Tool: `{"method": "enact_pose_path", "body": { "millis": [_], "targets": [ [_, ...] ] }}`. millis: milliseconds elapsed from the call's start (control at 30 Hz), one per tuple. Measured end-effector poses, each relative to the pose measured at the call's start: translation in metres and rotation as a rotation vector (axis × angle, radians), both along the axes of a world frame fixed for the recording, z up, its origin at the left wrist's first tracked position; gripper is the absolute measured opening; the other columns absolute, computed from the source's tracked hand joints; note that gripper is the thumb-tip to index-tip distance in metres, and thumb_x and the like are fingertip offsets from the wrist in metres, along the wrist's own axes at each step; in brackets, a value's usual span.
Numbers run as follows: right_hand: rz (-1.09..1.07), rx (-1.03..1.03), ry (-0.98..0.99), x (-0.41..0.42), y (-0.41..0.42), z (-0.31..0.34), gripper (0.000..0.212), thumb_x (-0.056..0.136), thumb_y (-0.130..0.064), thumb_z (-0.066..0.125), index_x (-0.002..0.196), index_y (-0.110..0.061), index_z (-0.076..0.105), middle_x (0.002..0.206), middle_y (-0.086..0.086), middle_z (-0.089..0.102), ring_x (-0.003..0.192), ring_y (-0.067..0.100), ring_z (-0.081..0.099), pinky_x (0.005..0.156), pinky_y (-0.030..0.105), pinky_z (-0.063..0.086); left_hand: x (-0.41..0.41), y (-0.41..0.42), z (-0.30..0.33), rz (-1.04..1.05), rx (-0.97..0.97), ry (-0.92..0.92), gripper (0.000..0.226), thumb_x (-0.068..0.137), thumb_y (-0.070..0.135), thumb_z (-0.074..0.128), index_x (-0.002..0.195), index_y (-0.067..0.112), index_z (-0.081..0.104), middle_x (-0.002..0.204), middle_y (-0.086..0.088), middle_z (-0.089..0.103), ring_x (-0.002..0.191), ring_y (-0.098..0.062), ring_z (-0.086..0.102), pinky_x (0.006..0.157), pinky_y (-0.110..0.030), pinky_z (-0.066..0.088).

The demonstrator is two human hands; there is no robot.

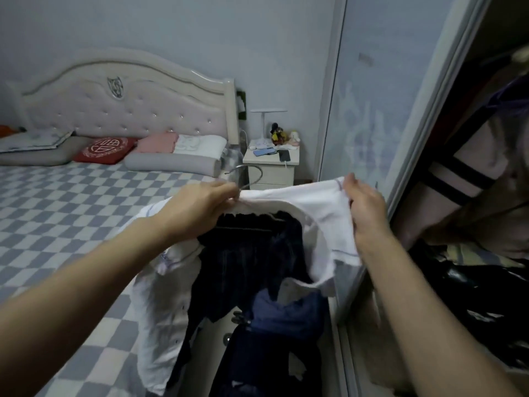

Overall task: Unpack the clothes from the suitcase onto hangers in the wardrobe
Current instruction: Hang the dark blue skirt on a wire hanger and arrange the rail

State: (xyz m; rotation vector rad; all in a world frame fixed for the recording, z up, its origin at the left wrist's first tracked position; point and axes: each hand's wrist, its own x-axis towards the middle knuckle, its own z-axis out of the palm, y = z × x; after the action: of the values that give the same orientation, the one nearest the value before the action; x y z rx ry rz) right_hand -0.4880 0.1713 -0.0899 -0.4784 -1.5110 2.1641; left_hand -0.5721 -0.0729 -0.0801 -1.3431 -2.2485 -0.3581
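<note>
I hold a white shirt (303, 202) up in front of me between the bed and the wardrobe. My left hand (197, 207) grips its collar together with the base of a metal hanger hook (252, 173). My right hand (365, 207) pinches the shirt's right shoulder. A dark garment (246, 253) hangs inside the shirt on the same hanger. Below lies a heap of dark and blue clothes (274, 339), apparently in the suitcase, whose body I cannot make out. The open wardrobe (481, 179) at right shows hanging clothes.
A bed with a blue-checked sheet (71, 213) and pillows fills the left. A white nightstand (272, 167) with phones, a lamp and small toys stands behind. The wardrobe's sliding door (378, 110) rises just right of the shirt. Dark shiny items lie on the wardrobe floor (486, 296).
</note>
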Motion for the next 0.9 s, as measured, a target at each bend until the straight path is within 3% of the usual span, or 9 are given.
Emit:
{"method": "enact_pose_path", "body": {
  "millis": [100, 200, 233, 400, 533, 600, 700, 800, 900],
  "targets": [
    [-0.012, 0.298, -0.120, -0.018, 0.021, 0.021, 0.027, 0.095, -0.017, 0.052, 0.068, -0.014, 0.054, 0.058, -0.006, 0.057, 0.054, 0.006, 0.053, 0.050, 0.014, 0.043, 0.007, 0.004, -0.002, -0.089, -0.086, 0.074, 0.008, 0.085, 0.026, 0.037, 0.089, 0.022, 0.043, 0.076, -0.006, 0.065, 0.052, -0.028, 0.059, 0.038, -0.030, 0.043],
    [0.067, 0.648, -0.332, -0.025, 0.031, 0.003, 0.008, 0.093, -0.024, 0.053, 0.094, -0.017, 0.050, 0.087, 0.002, 0.056, 0.075, 0.017, 0.053, 0.064, 0.024, 0.043, 0.008, 0.009, -0.001, -0.107, -0.037, 0.116, 0.007, 0.086, 0.026, 0.038, 0.088, 0.021, 0.042, 0.072, -0.005, 0.065, 0.049, -0.026, 0.058, 0.038, -0.025, 0.040],
    [0.111, 0.686, -0.364, -0.022, 0.033, -0.006, 0.013, 0.093, -0.028, 0.053, 0.101, -0.020, 0.046, 0.094, 0.003, 0.055, 0.075, 0.016, 0.054, 0.066, 0.026, 0.043, 0.008, 0.009, 0.000, -0.110, -0.016, 0.117, 0.007, 0.086, 0.026, 0.038, 0.088, 0.021, 0.042, 0.071, -0.004, 0.065, 0.048, -0.026, 0.058, 0.038, -0.025, 0.039],
    [0.414, 0.405, -0.448, 0.019, 0.018, -0.053, 0.034, 0.093, -0.048, 0.040, 0.108, -0.018, 0.048, 0.105, 0.001, 0.059, 0.082, 0.011, 0.061, 0.063, 0.021, 0.046, 0.007, 0.010, 0.005, -0.080, 0.046, 0.110, 0.006, 0.083, 0.026, 0.038, 0.087, 0.021, 0.040, 0.069, -0.008, 0.065, 0.047, -0.029, 0.058, 0.036, -0.031, 0.042],
    [0.190, 0.060, -0.387, 0.043, -0.005, -0.106, 0.067, 0.067, -0.068, 0.057, 0.106, -0.014, 0.059, 0.109, 0.007, 0.066, 0.103, 0.022, 0.062, 0.093, 0.040, 0.047, 0.009, 0.008, 0.016, -0.115, 0.070, 0.128, 0.005, 0.083, 0.021, 0.041, 0.088, 0.021, 0.042, 0.070, -0.008, 0.065, 0.047, -0.029, 0.058, 0.036, -0.035, 0.045],
    [0.132, -0.095, -0.349, 0.050, -0.019, -0.120, 0.053, 0.075, -0.056, 0.062, 0.106, -0.013, 0.062, 0.105, 0.006, 0.068, 0.100, 0.023, 0.063, 0.093, 0.041, 0.048, 0.012, 0.008, 0.024, -0.146, 0.060, 0.150, 0.006, 0.082, 0.018, 0.042, 0.088, 0.020, 0.044, 0.072, -0.006, 0.066, 0.046, -0.027, 0.058, 0.035, -0.032, 0.044],
    [0.178, -0.026, -0.357, 0.053, -0.032, -0.129, 0.013, 0.093, -0.016, 0.053, 0.095, -0.010, 0.065, 0.093, 0.009, 0.069, 0.090, 0.025, 0.063, 0.086, 0.041, 0.049, 0.013, 0.004, 0.029, -0.146, 0.029, 0.173, 0.007, 0.082, 0.018, 0.042, 0.088, 0.018, 0.044, 0.073, -0.005, 0.067, 0.045, -0.027, 0.058, 0.033, -0.033, 0.044],
    [0.226, 0.103, -0.407, 0.044, -0.033, -0.130, 0.020, 0.094, -0.003, 0.047, 0.083, -0.011, 0.063, 0.087, 0.014, 0.066, 0.082, 0.028, 0.061, 0.078, 0.042, 0.049, 0.011, -0.004, 0.031, -0.130, 0.007, 0.152, 0.007, 0.083, 0.021, 0.040, 0.089, 0.019, 0.043, 0.072, -0.008, 0.066, 0.045, -0.030, 0.058, 0.035, -0.038, 0.046],
    [0.109, 0.200, -0.280, 0.025, -0.023, -0.114, 0.024, 0.093, -0.003, 0.047, 0.075, -0.014, 0.057, 0.076, 0.008, 0.058, 0.074, 0.020, 0.052, 0.067, 0.027, 0.044, 0.010, -0.010, 0.032, -0.123, -0.031, 0.153, 0.007, 0.085, 0.023, 0.038, 0.089, 0.018, 0.043, 0.071, -0.010, 0.065, 0.044, -0.031, 0.057, 0.035, -0.039, 0.046]
  ]
}}
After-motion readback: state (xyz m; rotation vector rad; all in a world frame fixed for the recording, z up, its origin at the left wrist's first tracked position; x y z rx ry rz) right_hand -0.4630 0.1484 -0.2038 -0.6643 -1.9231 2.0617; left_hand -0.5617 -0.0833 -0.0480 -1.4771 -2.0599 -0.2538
